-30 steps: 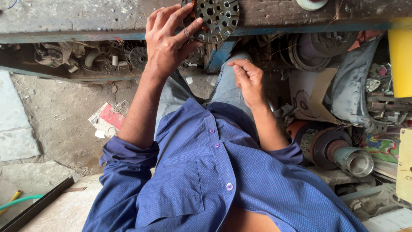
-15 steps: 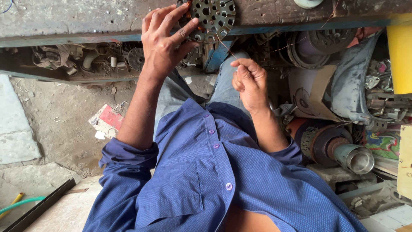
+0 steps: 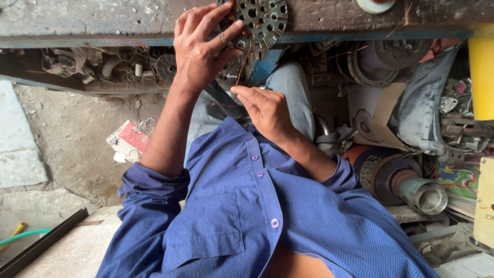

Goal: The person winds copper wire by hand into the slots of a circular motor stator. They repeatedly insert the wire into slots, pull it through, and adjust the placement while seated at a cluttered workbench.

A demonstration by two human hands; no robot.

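Since half a second ago, my right hand [image 3: 265, 110] has drifted a little lower and toward the middle of the frame, away from the perforated metal disc [image 3: 260, 18], while my left hand [image 3: 200, 49] has kept its place against that disc.

I see the left hand at upper centre, fingers spread wide, their tips pressing the left edge of the round, rusty disc with its ring of holes. That disc sits at the top centre of the frame on the edge of the table [image 3: 92, 20], a worn grey slab with a blue-painted rim.

My right hand is below it, near the middle of the frame, fingers drawn narrow with thumb and forefinger pinched together. A thin copper wire [image 3: 239, 72] runs from the disc down toward that pinch; I cannot tell for sure whether the wire is actually gripped between the fingertips.

Under the table at upper left lies a jumble of small metal parts [image 3: 103, 64]. At right centre I see a motor rotor with a shiny steel cylinder [image 3: 424, 193], a yellow container [image 3: 481, 72] at the right edge, and a red-and-white scrap of packaging [image 3: 128, 141] on the dirt floor at left. My blue shirt [image 3: 247, 216] fills the lower middle.
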